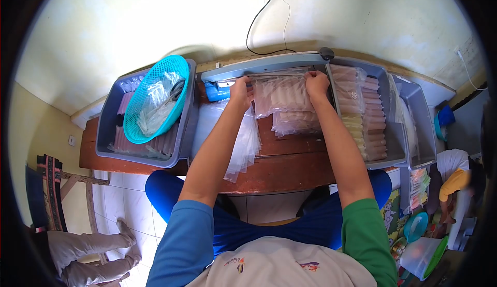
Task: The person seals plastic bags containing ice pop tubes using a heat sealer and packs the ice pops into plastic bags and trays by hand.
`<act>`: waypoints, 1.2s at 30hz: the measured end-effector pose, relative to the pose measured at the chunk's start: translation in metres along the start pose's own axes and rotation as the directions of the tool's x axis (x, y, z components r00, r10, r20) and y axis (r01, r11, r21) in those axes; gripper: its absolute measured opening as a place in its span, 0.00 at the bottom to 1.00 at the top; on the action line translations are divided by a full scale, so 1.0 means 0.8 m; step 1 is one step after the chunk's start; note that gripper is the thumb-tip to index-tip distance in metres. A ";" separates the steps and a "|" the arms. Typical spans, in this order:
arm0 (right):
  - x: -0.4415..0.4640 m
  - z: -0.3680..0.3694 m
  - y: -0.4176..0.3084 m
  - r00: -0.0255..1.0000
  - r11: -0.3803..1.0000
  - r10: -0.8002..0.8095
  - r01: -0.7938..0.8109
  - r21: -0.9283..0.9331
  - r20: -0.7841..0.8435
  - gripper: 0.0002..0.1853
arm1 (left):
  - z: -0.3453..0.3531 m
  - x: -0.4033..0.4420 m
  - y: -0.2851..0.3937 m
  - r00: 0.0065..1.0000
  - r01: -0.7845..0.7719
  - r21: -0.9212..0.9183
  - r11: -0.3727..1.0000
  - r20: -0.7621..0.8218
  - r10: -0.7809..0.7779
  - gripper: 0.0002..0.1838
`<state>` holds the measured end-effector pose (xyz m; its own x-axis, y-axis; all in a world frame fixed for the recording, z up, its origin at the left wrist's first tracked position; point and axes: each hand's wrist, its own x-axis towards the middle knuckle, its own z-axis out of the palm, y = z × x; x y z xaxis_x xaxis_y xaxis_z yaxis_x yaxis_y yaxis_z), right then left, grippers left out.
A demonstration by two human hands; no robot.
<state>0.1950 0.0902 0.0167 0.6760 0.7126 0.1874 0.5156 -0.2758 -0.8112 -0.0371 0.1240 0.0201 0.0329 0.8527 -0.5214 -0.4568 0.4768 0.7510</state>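
Note:
Between my two hands a clear plastic pack of pinkish-brown rolls (282, 94) is stretched at the edge of a long grey sealer-like bar (269, 61). My left hand (242, 93) pinches the pack's upper left corner, and my right hand (317, 85) grips its upper right corner. Another filled pack (295, 123) lies just below on the brown wooden table (297, 160). Left of the held pack, flat empty clear bags (243, 149) are spread out, near a blue object (217, 91) under the bar.
On the left, a grey bin (187, 137) holds rolls and a turquoise basket (178, 113) with plastic and scissors. Grey trays (396, 142) with packed rolls stand on the right. One person's legs (93, 245) show lower left; another person (455, 178) is at right.

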 end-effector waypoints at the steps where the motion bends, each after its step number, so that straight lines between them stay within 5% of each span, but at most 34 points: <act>1: 0.000 0.000 0.000 1.000 1.000 -0.003 0.003 -0.001 -0.003 0.10 | -0.002 -0.003 -0.001 1.000 -0.001 -0.001 1.000 0.001 0.001 0.19; 4: 0.001 0.001 0.001 1.000 1.000 -0.019 0.019 0.006 -0.002 0.09 | -0.016 -0.006 -0.005 0.996 0.042 0.101 0.994 0.076 -0.050 0.27; 6: 0.002 0.003 0.004 0.999 0.999 -0.032 0.032 0.015 0.003 0.09 | -0.028 -0.003 -0.004 0.894 0.277 0.185 0.943 0.310 -0.323 0.35; 9: 0.003 0.004 0.004 0.999 0.999 -0.037 0.037 0.028 0.005 0.09 | -0.030 -0.008 -0.017 0.863 0.315 0.253 0.915 0.325 -0.387 0.31; 12: -0.004 -0.004 -0.004 0.999 0.999 -0.034 0.034 0.007 0.001 0.09 | -0.028 -0.013 -0.034 0.823 0.194 0.104 0.975 0.523 -0.220 0.28; 16: -0.003 -0.004 -0.003 0.998 0.998 -0.055 0.055 -0.013 0.001 0.10 | -0.027 -0.011 -0.035 0.848 0.156 0.054 0.986 0.504 -0.161 0.28; 18: -0.003 -0.003 -0.001 0.999 0.999 -0.051 0.051 -0.018 -0.003 0.10 | -0.024 -0.011 -0.031 0.925 0.071 0.088 0.994 0.367 -0.098 0.30; 21: -0.002 -0.002 -0.002 0.997 0.997 -0.068 0.067 -0.036 -0.020 0.10 | -0.027 -0.032 -0.017 0.860 0.114 0.084 0.990 0.491 -0.141 0.31; 25: -0.003 -0.006 -0.006 0.998 0.997 -0.059 0.059 -0.044 -0.006 0.11 | -0.041 -0.006 -0.030 0.889 0.083 0.197 0.977 0.428 -0.162 0.28; 30: -0.012 -0.018 -0.018 0.998 0.997 -0.063 0.064 -0.036 0.023 0.13 | -0.047 0.012 -0.041 0.832 0.154 0.056 0.987 0.532 -0.159 0.24; 36: -0.037 -0.038 -0.031 0.958 0.961 -0.277 0.275 0.040 0.067 0.14 | -0.041 -0.010 -0.026 0.786 0.194 0.022 0.981 0.595 -0.168 0.24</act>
<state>0.1782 0.0567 0.0478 0.4697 0.8026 0.3677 0.6604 -0.0431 -0.7497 -0.0568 0.1004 -0.0049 0.6314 0.7169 -0.2955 -0.4224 0.6375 0.6443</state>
